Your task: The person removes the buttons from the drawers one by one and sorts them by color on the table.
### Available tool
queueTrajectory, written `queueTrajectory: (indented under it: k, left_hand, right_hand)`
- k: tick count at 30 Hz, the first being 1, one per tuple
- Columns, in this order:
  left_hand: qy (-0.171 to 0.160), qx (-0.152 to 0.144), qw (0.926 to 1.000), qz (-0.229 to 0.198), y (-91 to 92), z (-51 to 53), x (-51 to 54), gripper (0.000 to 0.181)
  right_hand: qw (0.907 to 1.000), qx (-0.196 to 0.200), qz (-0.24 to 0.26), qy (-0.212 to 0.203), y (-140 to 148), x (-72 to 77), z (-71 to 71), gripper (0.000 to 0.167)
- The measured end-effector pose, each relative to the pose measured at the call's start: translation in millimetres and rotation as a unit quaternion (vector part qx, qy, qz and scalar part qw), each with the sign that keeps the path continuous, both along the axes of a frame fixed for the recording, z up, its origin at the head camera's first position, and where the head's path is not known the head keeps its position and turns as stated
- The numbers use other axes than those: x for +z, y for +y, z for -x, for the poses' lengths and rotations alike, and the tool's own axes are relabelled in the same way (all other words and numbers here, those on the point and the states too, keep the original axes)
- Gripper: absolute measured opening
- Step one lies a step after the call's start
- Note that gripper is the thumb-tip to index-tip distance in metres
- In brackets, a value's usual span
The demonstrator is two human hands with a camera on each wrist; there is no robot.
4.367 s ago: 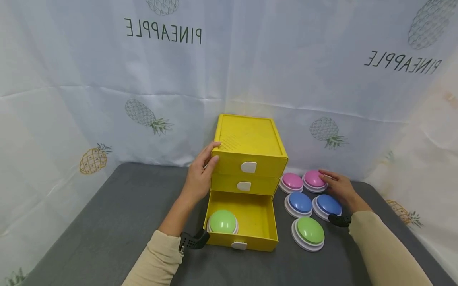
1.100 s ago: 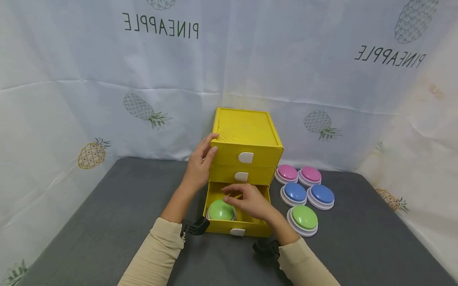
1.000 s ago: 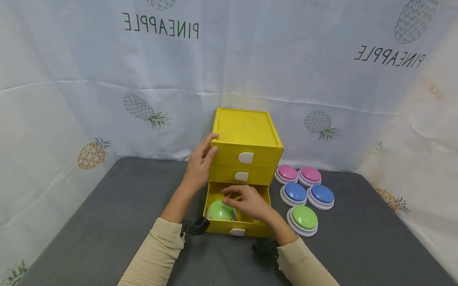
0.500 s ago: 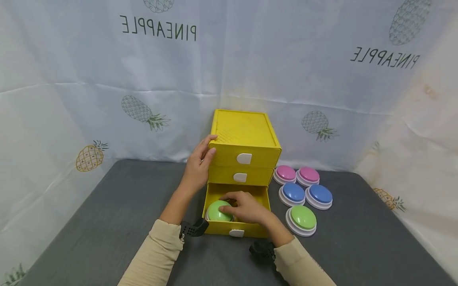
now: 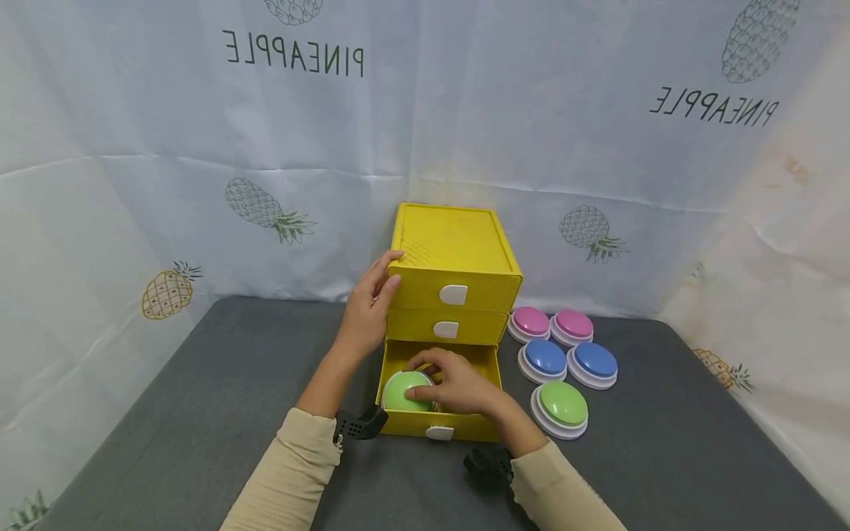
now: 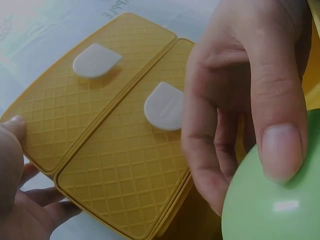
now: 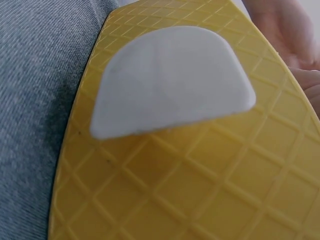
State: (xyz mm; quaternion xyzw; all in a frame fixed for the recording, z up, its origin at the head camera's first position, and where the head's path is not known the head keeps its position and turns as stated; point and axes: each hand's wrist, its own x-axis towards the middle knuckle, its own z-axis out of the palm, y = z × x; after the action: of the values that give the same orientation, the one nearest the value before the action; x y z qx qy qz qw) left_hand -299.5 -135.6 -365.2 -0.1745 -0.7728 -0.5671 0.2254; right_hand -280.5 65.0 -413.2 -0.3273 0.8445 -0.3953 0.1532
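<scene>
A yellow drawer cabinet [image 5: 454,240] stands in the middle of the table, its bottom drawer [image 5: 465,425] pulled out. My left hand [image 5: 364,313] holds the cabinet's upper left corner, thumb on the front and fingers along the side. Inside the drawer, at the left, sits a green dome push button [image 5: 402,392] with a white base, slightly tilted. My right hand [image 5: 458,382] grips this button, its thumb on the dome and its fingers at the far edge; the left wrist view shows the thumb [image 6: 281,150] on the dome. The right wrist view shows mostly a drawer front with its white tab [image 7: 172,85].
To the cabinet's right on the dark grey table [image 5: 265,383] are two pink buttons [image 5: 532,320], two blue buttons [image 5: 545,357] and another green button [image 5: 563,403]. A white pineapple-print curtain [image 5: 319,133] hangs close behind the cabinet.
My right hand has come from the pink buttons on the right into the open drawer and taken hold of the green button, which now tilts. My left hand keeps its place on the cabinet.
</scene>
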Motion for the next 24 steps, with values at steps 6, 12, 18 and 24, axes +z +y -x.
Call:
queueTrajectory:
  k: [6, 12, 18, 24]
  left_hand:
    - [0.001, -0.001, 1.0000, -0.002, -0.3, 0.8, -0.3, 0.040]
    - [0.001, -0.002, 1.0000, -0.003, 1.1, 0.3, -0.5, 0.040]
    - [-0.003, -0.004, 1.0000, 0.004, 3.5, 0.2, -0.1, 0.040]
    - [-0.012, 0.015, 0.9998, 0.006, 2.8, -0.9, 2.2, 0.040]
  right_hand:
    - [0.9999, 0.014, 0.008, 0.005, 2, 2.1, 0.6, 0.034]
    - [0.9993, 0.026, 0.016, -0.020, 5, 4.2, -0.6, 0.040]
    - [0.9993, 0.013, 0.035, 0.006, 10, 8.6, -3.5, 0.041]
    - [0.9966, -0.009, 0.074, 0.037, 21, 24.0, -5.8, 0.042]
